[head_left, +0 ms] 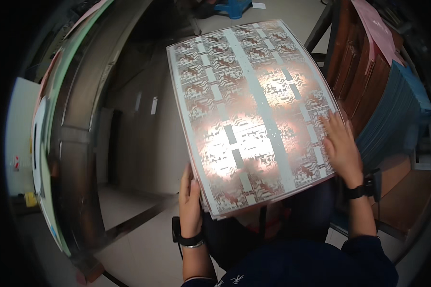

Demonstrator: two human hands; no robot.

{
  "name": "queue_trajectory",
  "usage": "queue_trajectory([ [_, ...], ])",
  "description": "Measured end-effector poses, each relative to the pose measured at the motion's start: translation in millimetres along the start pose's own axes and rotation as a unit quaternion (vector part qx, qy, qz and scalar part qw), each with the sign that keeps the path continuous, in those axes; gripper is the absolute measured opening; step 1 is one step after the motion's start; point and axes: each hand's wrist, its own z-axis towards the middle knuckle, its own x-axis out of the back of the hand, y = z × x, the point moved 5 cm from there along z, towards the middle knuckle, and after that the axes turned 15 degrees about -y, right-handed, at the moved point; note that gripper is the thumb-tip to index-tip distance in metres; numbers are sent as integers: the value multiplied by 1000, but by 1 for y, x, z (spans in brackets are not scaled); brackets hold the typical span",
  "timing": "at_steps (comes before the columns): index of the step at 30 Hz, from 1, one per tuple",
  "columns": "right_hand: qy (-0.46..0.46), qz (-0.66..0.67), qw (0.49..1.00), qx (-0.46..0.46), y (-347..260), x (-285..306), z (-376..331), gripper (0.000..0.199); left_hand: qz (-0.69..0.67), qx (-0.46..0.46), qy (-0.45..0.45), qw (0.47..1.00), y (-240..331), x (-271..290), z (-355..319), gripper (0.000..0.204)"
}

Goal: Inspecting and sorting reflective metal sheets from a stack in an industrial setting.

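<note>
A large printed circuit board panel [254,117], with rows of shiny copper traces on a pale base, lies tilted above my lap. Layered edges at its lower left suggest more than one panel. My left hand [190,203] grips that stack's lower left edge, thumb along the side and the other fingers partly hidden. On the right border, my right hand [342,150] rests with its fingers spread over the top face, near the lower right corner. Both wrists carry dark straps. Bright light glares off the copper in the middle and lower left.
On the right stand upright brown boards [354,76], a thick stack of blue sheets [400,107] and a pink sheet [376,28]. Below them sits a brown box [409,203]. A metal frame [76,119] with a green sheet runs along the left. A blue stool [234,7] is at the far side.
</note>
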Motion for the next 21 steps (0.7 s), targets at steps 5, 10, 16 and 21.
queue_trajectory([
  [5,17,38,997,66,-53,-23,-41,49,-51,-8,-7,999,7,-8,-15,41],
  [10,95,235,965,71,-21,-25,-61,44,-55,-65,-22,996,15,-25,-48,42],
  [16,138,494,856,67,21,-34,-62,45,-121,-143,-39,982,29,-32,-83,47],
  [21,93,775,619,89,25,-15,-73,48,-175,-155,-76,969,36,-31,-94,47],
])
